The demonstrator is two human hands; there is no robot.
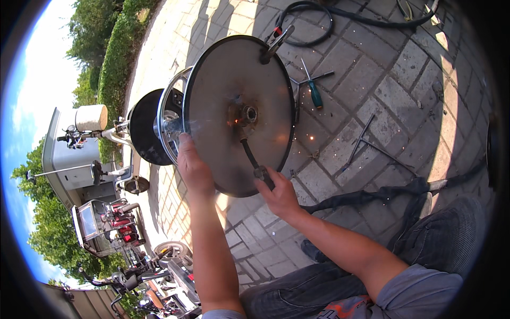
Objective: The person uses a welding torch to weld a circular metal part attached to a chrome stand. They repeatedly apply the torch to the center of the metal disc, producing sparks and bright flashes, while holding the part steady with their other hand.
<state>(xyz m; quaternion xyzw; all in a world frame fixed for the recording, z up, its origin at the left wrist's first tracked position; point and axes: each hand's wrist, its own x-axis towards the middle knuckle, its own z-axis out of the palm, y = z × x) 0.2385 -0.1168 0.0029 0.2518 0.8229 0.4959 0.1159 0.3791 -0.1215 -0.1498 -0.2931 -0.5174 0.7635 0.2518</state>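
Note:
A round grey metal base (212,80) with a dark rim faces me, a scorched hub (248,114) at its middle. Behind it are a chrome ring (172,85) and a black round seat (143,127), so it looks like a stool on its side. My left hand (195,169) grips it at the base's left edge, some fingers hidden. My right hand (279,192) is closed around the handle of a welding torch (251,151), whose tip meets the hub. An orange glow and flying sparks show there. A metal clamp (273,49) bites the base's upper rim.
A green-handled screwdriver (315,93) and a three-armed wrench (362,141) lie on the paving (340,127). Black cables (361,196) run along the right. A coiled cable (332,26) lies at the top. Parked scooters and a three-wheeler (114,226) stand at left.

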